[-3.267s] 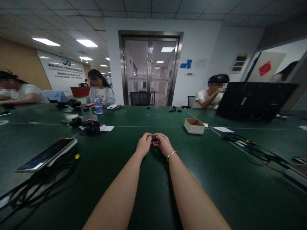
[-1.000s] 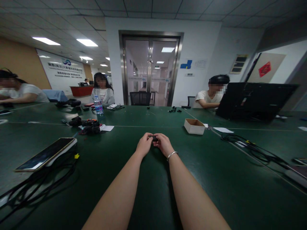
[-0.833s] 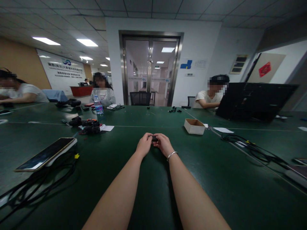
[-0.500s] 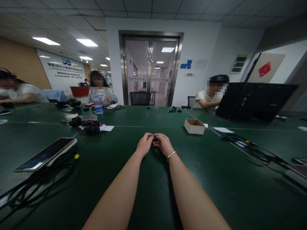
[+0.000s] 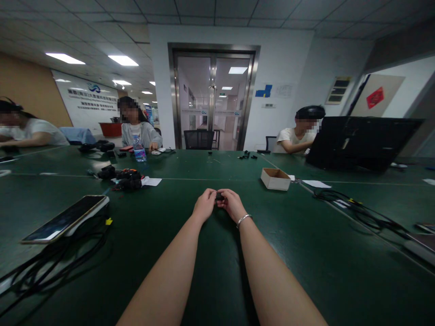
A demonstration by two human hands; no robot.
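Between my fingertips is a small black piece, too small and too covered by fingers to name its kind. My left hand pinches it from the left. On the other side my right hand, with a silver bracelet at the wrist, grips it with thumb and fingers. Both hands are closed and nearly touch each other over the green table. Beyond them and to the right stands an open small box; its contents cannot be made out.
At left lie a phone and black cables. Black gear and a water bottle stand farther back. Several small black pieces lie near the far edge. A monitor is at right. Three people sit around the table.
My hands stay in place, with only a slight shift of the black piece. The person across at left has turned their head and lowered a hand to the table.
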